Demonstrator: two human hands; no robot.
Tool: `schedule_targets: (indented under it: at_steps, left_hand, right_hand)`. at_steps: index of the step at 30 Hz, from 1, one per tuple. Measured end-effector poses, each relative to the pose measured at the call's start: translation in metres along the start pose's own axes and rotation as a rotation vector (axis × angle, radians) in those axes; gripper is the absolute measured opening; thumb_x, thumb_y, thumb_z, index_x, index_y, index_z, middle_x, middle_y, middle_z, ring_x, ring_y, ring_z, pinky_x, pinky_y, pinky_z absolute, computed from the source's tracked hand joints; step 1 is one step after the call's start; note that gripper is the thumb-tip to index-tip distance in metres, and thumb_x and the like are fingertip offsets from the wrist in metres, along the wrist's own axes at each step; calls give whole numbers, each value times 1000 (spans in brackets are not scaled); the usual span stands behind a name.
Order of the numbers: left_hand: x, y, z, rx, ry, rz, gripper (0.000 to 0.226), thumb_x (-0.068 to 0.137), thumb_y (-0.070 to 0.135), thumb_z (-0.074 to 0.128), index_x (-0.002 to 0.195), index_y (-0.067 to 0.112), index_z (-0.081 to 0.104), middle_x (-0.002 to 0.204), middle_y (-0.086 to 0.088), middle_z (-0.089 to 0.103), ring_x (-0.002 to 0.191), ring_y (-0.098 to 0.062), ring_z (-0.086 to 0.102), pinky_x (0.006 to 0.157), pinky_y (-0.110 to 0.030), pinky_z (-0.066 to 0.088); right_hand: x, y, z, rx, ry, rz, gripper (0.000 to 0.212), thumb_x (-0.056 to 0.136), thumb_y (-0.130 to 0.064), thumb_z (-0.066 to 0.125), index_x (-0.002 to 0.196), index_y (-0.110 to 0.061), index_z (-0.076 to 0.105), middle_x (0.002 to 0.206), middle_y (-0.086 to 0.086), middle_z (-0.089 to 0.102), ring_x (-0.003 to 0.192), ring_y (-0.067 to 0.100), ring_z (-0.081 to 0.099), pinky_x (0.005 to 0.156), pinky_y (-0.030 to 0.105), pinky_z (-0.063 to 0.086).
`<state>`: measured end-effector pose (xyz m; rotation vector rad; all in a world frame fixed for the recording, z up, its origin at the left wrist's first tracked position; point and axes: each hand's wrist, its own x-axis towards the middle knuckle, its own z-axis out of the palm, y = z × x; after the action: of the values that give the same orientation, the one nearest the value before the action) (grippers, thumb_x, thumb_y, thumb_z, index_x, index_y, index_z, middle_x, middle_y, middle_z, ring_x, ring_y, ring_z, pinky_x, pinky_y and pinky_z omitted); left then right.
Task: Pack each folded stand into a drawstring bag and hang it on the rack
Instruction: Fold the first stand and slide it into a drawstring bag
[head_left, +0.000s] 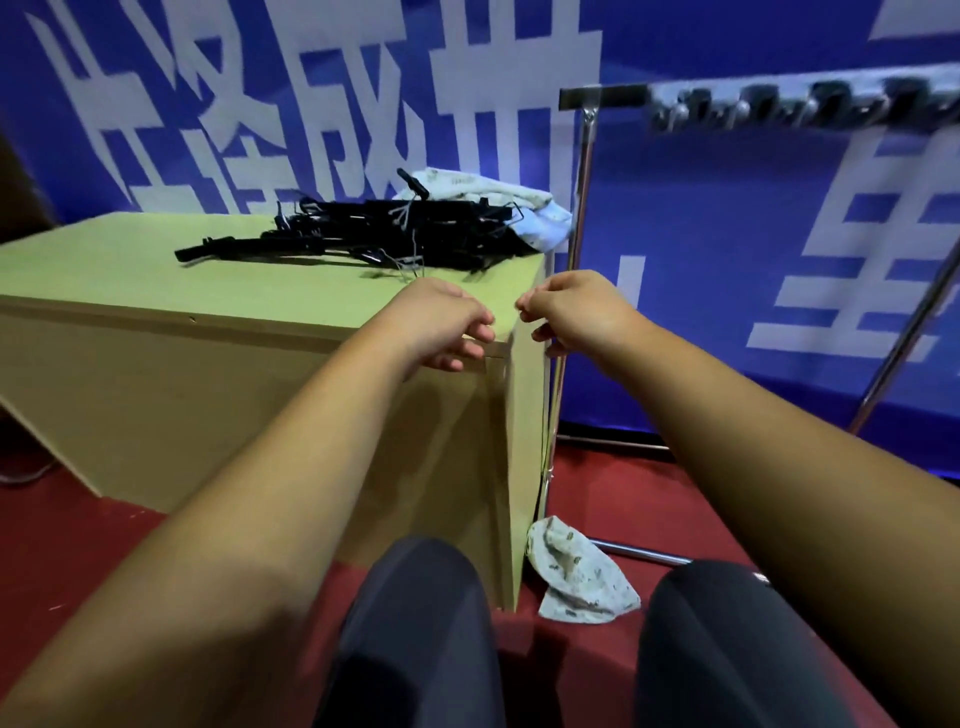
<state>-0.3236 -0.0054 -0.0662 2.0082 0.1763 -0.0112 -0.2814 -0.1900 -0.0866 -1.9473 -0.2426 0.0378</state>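
Blue banner (727, 234) behind, folded stands (363, 231) piled on the table (130, 270) by the bags (498, 200). Both my left hand (441, 325) and right hand (576, 312) were pinched near its corner, on what I couldn't tell. One bag (576, 571) lay on the floor.

A pale wooden table (156, 291) stands on a dark red carpet (67, 519), its yellowish top bare along the near edge and its side panel reaching down to the floor. Behind the table hangs a blue banner (701, 218) printed with large white characters, running across the whole background and past the table's right end. In front of the table, at the bottom of the view, are the person's two knees in dark trousers (415, 639), over the carpet.
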Motion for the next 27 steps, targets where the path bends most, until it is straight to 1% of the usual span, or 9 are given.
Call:
schedule_targets:
  at_steps: [4,7,10,12,15,17,20,23,27]
  left_hand:
    - [21,-3,-30,-14,43,-52,22,101,17,63,116,5,73,91,-5,80,64,-16,70,57,-26,51]
    - [38,-4,-50,-8,62,-28,22,101,17,63,114,5,75,88,-3,79,66,-17,69,59,-29,53]
    - [56,-3,-67,4,79,15,20,101,17,63,111,5,75,90,-4,79,68,-17,69,64,-33,56]
    - [69,0,-76,16,83,49,19,101,18,63,109,7,76,94,-6,80,70,-17,69,66,-35,56]
    - [93,5,-91,-2,116,90,18,102,18,61,107,9,76,103,-9,80,72,-18,68,64,-34,55]
    - [114,8,-100,-27,151,114,19,103,16,58,110,7,74,101,-10,79,74,-19,65,64,-33,54]
    - [144,10,-107,-23,215,127,20,104,16,57,111,5,72,102,-11,76,76,-19,65,66,-35,56]
    - [175,9,-111,37,302,132,18,100,14,56,105,8,72,102,-11,75,78,-19,67,69,-36,61]
    - [203,6,-110,76,339,144,16,100,14,53,97,18,68,99,-2,69,85,-17,72,79,-44,65]
  right_hand:
    - [19,-17,9,-138,-23,-73,19,104,-26,61,104,-17,77,105,1,77,90,22,76,72,39,64]
    - [37,-30,19,-231,-12,-131,19,105,-30,62,102,-16,75,101,3,77,92,22,75,79,42,64]
    - [60,-44,29,-332,23,-211,17,106,-26,60,98,-19,73,91,-2,72,83,16,67,69,32,55]
    - [77,-55,35,-404,74,-262,17,104,-20,57,102,-18,74,92,-4,72,81,14,63,67,30,49]
    - [108,-71,45,-541,147,-404,24,95,-9,54,102,-5,77,102,11,77,93,29,69,82,39,57]
    - [140,-79,53,-641,186,-465,28,92,-11,54,107,-7,77,109,13,75,100,32,68,87,41,57]
    - [186,-88,61,-768,206,-433,30,91,-13,54,114,-7,72,112,14,68,107,36,63,88,42,55]
    - [226,-92,67,-903,177,-282,31,94,-20,58,123,-9,61,113,15,63,111,38,58,88,44,51]
    - [260,-95,71,-1123,2,-202,18,101,-24,56,105,-8,63,86,7,53,83,27,55,72,36,43]
